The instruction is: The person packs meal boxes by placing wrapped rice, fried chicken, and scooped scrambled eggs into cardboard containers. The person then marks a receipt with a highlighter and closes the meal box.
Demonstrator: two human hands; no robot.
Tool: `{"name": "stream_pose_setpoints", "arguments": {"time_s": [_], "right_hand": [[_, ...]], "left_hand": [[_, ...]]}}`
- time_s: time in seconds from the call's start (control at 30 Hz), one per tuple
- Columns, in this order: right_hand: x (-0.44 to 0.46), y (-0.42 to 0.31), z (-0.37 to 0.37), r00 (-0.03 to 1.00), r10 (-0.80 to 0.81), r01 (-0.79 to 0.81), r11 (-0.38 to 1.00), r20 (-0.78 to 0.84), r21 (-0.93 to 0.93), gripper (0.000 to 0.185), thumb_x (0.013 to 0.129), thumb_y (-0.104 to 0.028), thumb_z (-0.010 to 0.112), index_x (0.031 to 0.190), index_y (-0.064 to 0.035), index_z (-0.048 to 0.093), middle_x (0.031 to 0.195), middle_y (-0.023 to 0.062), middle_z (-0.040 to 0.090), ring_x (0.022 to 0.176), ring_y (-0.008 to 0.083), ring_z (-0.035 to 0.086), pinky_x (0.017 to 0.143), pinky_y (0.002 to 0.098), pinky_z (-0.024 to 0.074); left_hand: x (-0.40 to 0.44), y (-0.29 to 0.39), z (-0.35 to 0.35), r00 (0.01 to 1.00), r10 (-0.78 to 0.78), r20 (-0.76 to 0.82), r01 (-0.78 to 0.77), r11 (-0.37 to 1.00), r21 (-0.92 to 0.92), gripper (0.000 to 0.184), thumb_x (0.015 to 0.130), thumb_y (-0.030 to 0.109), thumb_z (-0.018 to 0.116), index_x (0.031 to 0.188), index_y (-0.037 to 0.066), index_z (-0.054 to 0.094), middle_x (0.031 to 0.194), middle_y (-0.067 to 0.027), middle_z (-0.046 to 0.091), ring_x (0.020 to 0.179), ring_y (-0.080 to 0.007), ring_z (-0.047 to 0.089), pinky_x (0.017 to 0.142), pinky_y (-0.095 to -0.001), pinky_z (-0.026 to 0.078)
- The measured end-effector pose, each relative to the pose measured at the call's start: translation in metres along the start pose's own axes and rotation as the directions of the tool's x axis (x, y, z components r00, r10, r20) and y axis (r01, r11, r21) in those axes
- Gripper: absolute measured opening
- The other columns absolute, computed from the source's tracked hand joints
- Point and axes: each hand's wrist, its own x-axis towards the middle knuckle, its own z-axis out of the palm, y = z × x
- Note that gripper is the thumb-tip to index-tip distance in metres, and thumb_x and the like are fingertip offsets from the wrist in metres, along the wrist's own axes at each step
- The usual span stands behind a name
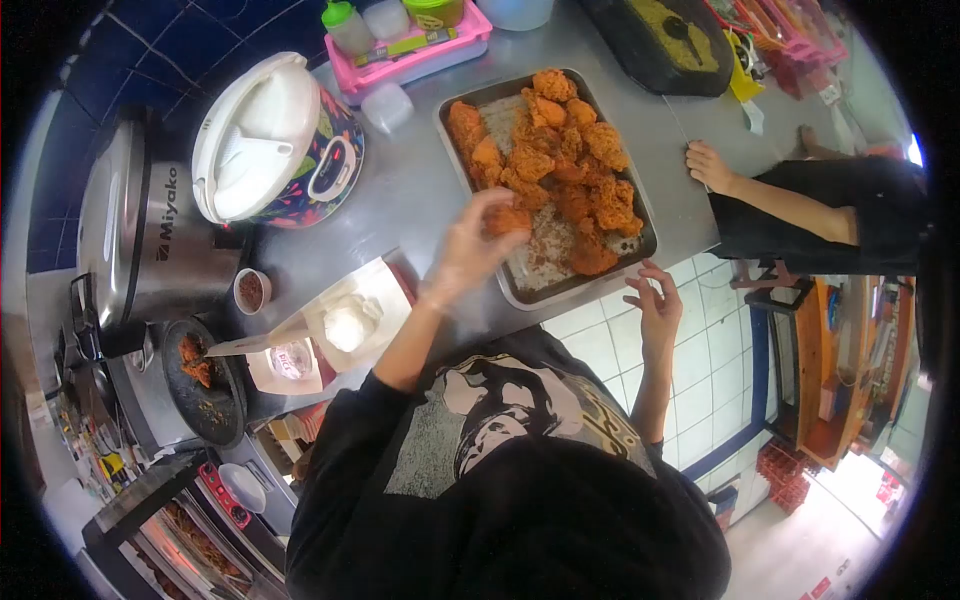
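A metal tray (648,215) of fried chicken lies on the steel counter. My left hand (472,250) is at the tray's left edge, its fingers around a piece of fried chicken (508,219). A thin clear glove seems to cover this hand. Beside the tray's lower right corner, my right hand (657,300) is raised with fingers apart and nothing in them. An open paper box (391,292) stands left of my left forearm, holding wrapped white rice (350,322) and a small round packet (291,360).
A white rice cooker (255,140), a steel Miyako cooker (185,235), a small cup (252,290) and a stone mortar (238,400) stand left. A pink basket (420,60) and black tray (655,45) are behind. Another person's hand (708,168) rests at the counter's right.
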Motion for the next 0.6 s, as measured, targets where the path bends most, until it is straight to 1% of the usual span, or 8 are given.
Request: {"name": "stream_pose_setpoints", "arguments": {"time_s": [0.03, 0.07, 0.1, 0.17, 0.27, 0.37, 0.5, 0.6], "right_hand": [[0.004, -0.001, -0.001, 1.000, -0.014, 0.014, 1.000, 0.008, 0.000, 0.016, 0.093, -0.013, 0.054, 0.104, -0.0014, 0.058, 0.128, 0.0178, 0.050, 0.095, 0.0208, 0.063, 0.070, 0.0281, 0.0546], [0.008, -0.003, -0.001, 1.000, -0.014, 0.014, 1.000, 0.012, 0.002, 0.016, 0.093, -0.013, 0.054, 0.104, -0.0014, 0.058, 0.128, 0.0178, 0.050, 0.095, 0.0208, 0.063, 0.070, 0.0281, 0.0546], [0.012, -0.005, 0.000, 1.000, -0.021, 0.021, 1.000, 0.013, 0.015, 0.015, 0.093, -0.012, 0.055, 0.104, -0.0019, 0.058, 0.128, 0.0173, 0.050, 0.093, 0.0200, 0.063, 0.068, 0.0280, 0.0544], [0.019, -0.007, 0.003, 0.999, -0.031, 0.031, 0.999, 0.020, 0.029, 0.015, 0.092, -0.012, 0.056, 0.103, -0.0024, 0.058, 0.128, 0.0169, 0.050, 0.091, 0.0191, 0.063, 0.067, 0.0278, 0.0543], [0.025, -0.008, 0.006, 0.995, -0.054, 0.051, 0.998, 0.079, 0.037, 0.016, 0.093, -0.011, 0.054, 0.106, -0.0017, 0.057, 0.130, 0.0178, 0.048, 0.096, 0.0203, 0.063, 0.070, 0.0285, 0.0546], [0.024, -0.009, 0.008, 0.993, -0.064, 0.057, 0.996, 0.099, 0.067, 0.016, 0.093, -0.011, 0.054, 0.106, -0.0019, 0.057, 0.130, 0.0179, 0.048, 0.096, 0.0204, 0.063, 0.070, 0.0280, 0.0544], [0.024, -0.008, 0.009, 0.995, -0.035, 0.029, 0.997, 0.090, 0.069, 0.016, 0.093, -0.012, 0.056, 0.105, -0.0020, 0.057, 0.130, 0.0173, 0.048, 0.094, 0.0192, 0.063, 0.069, 0.0274, 0.0544], [0.027, -0.006, 0.009, 0.995, -0.036, 0.030, 0.997, 0.091, 0.069, 0.017, 0.092, -0.013, 0.057, 0.104, -0.0019, 0.058, 0.131, 0.0173, 0.048, 0.093, 0.0187, 0.064, 0.068, 0.0275, 0.0547]], "left_hand": [[-0.006, 0.007, -0.006, 0.998, -0.061, 0.009, 0.059, 0.915, -0.399, 0.047, 0.079, 0.007, 0.068, 0.122, 0.007, 0.050, 0.118, -0.0091, 0.053, 0.113, -0.0253, 0.050, 0.094, -0.0383, 0.042], [-0.009, 0.011, -0.010, 0.993, -0.112, 0.038, 0.104, 0.674, -0.731, 0.045, 0.082, 0.009, 0.067, 0.123, 0.008, 0.049, 0.120, -0.0069, 0.051, 0.115, -0.0240, 0.049, 0.095, -0.0389, 0.042], [-0.011, 0.010, -0.012, 0.993, -0.115, 0.033, 0.102, 0.676, -0.730, 0.045, 0.082, 0.009, 0.067, 0.123, 0.008, 0.049, 0.120, -0.0069, 0.051, 0.115, -0.0240, 0.049, 0.095, -0.0389, 0.042], [-0.013, 0.010, -0.015, 0.986, -0.082, 0.148, 0.158, 0.131, -0.979, 0.043, 0.086, 0.011, 0.063, 0.125, 0.008, 0.046, 0.125, -0.0048, 0.045, 0.119, -0.0240, 0.046, 0.096, -0.0423, 0.042], [-0.015, 0.022, -0.007, 0.964, -0.243, 0.107, 0.150, 0.168, -0.974, 0.040, 0.088, 0.011, 0.058, 0.126, 0.009, 0.044, 0.128, -0.0069, 0.043, 0.123, -0.0257, 0.043, 0.098, -0.0469, 0.042], [-0.018, 0.019, -0.001, 0.958, -0.285, 0.041, 0.116, 0.251, -0.961, 0.043, 0.088, 0.009, 0.058, 0.128, 0.010, 0.041, 0.129, -0.0096, 0.043, 0.122, -0.0276, 0.044, 0.098, -0.0470, 0.043], [-0.023, 0.036, -0.013, 0.968, -0.252, -0.009, 0.041, 0.194, -0.980, 0.048, 0.088, 0.007, 0.059, 0.131, 0.012, 0.039, 0.129, -0.0073, 0.042, 0.120, -0.0221, 0.045, 0.094, -0.0409, 0.046], [-0.042, 0.041, -0.049, 0.921, -0.303, -0.245, -0.125, 0.368, -0.922, 0.051, 0.088, 0.008, 0.060, 0.133, 0.011, 0.036, 0.132, -0.0135, 0.044, 0.118, -0.0273, 0.049, 0.094, -0.0441, 0.046]]}}
